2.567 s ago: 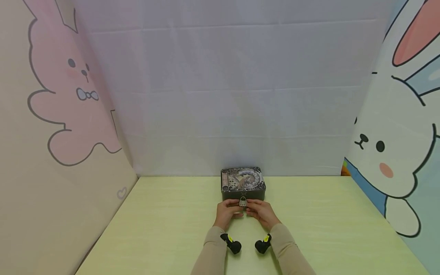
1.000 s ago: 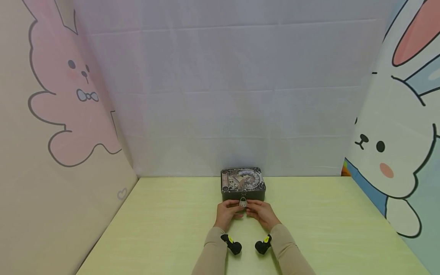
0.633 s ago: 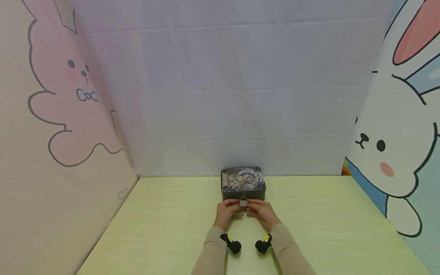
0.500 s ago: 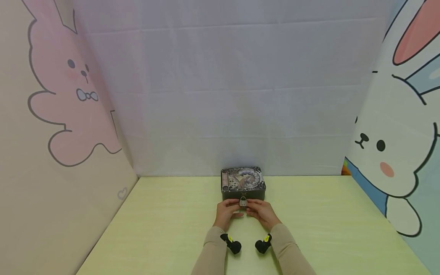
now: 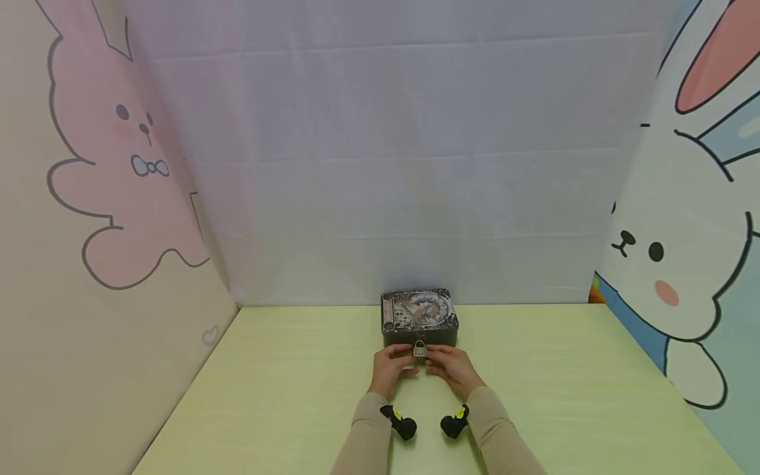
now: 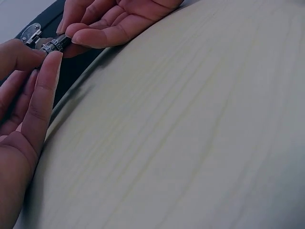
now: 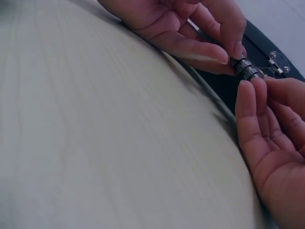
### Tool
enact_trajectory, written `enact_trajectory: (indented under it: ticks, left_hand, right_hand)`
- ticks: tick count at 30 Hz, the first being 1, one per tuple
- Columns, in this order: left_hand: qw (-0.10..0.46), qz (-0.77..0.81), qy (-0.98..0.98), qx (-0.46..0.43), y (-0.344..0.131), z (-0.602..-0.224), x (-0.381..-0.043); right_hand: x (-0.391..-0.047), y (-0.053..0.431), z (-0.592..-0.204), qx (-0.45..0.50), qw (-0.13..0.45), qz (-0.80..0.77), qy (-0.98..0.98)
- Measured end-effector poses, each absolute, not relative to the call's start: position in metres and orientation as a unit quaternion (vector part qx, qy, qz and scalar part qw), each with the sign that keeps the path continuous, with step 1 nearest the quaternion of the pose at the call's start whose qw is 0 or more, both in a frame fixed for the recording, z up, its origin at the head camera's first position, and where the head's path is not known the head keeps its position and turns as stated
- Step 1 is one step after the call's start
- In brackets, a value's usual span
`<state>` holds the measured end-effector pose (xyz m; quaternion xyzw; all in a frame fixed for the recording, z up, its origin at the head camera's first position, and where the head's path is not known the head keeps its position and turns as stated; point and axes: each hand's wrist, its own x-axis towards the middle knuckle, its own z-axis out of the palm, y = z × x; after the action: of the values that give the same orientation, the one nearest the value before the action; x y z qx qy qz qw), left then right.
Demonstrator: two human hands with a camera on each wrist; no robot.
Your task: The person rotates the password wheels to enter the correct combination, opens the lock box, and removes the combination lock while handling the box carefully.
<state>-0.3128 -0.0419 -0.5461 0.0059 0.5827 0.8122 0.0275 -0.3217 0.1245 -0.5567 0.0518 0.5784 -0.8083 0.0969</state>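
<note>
A small silver combination padlock (image 5: 419,349) hangs at the front of a dark tin box (image 5: 419,338) with an ornate printed lid, which is down. My left hand (image 5: 388,368) pinches one side of the padlock between thumb and fingers. From the other side, my right hand (image 5: 454,368) pinches it with thumb and fingertips. Rows of number dials (image 6: 56,44) show between the fingers in the left wrist view, and the metal hasp (image 7: 277,64) is seen behind them in the right wrist view. Fingertips cover both ends of the padlock body.
The box stands near the back edge of a pale yellow-green table (image 5: 297,389), close to a white cloth backdrop (image 5: 356,165). Side panels with a pink rabbit (image 5: 119,178) and a white rabbit (image 5: 683,277) flank the table. Black wrist cameras (image 5: 406,425) sit at the sleeves.
</note>
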Motion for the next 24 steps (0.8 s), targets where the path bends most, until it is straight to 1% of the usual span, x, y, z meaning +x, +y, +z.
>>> enact_trajectory:
  ticks: [8,24]
  left_hand:
    - [0.032,0.809,0.588,-0.005,-0.04,-0.569,-0.328]
    - [0.029,0.801,0.597,-0.005,-0.04,-0.566,-0.325]
  right_hand:
    - [-0.321,0.125,-0.556,0.046,0.101,-0.81,0.575]
    - [-0.321,0.126,-0.555,0.049,0.104,-0.811,0.574]
